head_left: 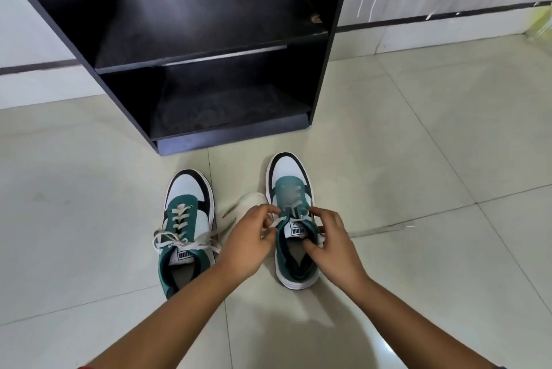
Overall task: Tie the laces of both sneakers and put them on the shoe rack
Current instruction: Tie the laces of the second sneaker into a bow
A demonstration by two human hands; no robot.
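Right shoe: the right sneaker [291, 219] sits on the floor [418, 159] in front of the shoe rack [191, 49]; both hands are on its laces [279, 220] near the tongue
Left hand: the left hand [249, 241] is curled up with fingers pinched on a bit of white lace; I think it is pulling it sideways
Right hand: the right hand [330, 244] is half closed; its fingertips pinch at the laces at the top of the shoe; how much lace it has I cannot tell, as the picture is blurry there
Left shoe: the left sneaker [186, 231] sits just beside, toe to the rack; its laces [179, 241] look knotted in a loose bow with the ends flopped out
What could go wrong: a lace could slip from the pinch and the knot would come undone; a weak pull could leave a floppy bow; a hard tug might slide the shoe; the left hand could brush the other bow and loosen it
Writing: each tongue has a white tag that seems to say PUMA, seen upside down
Rack: both shelves hold no shoes yet
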